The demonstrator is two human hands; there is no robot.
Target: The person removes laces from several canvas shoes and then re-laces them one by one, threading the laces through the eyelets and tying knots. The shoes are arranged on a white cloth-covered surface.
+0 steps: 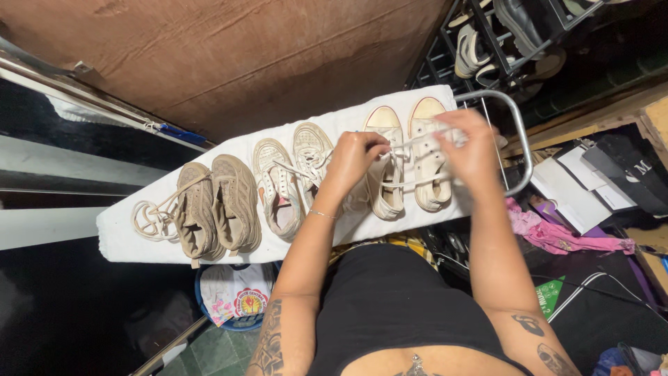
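Three pairs of shoes lie in a row on a white-covered ironing board (122, 240). At the right end is a white canvas pair (386, 170). My left hand (355, 157) pinches a white shoelace (417, 139) above the left shoe of that pair. My right hand (473, 150) holds the other part of the lace over the right canvas shoe (430, 188). The lace runs taut between my hands. A white mesh pair (278, 188) lies in the middle and a tan pair (216, 205) to the left.
A loose coil of beige laces (149, 219) lies at the board's left end. A metal iron rest (518, 132) juts off the right end. A black shoe rack (494, 38) stands behind. Pink cloth (557, 233) and papers (577, 195) lie at the right.
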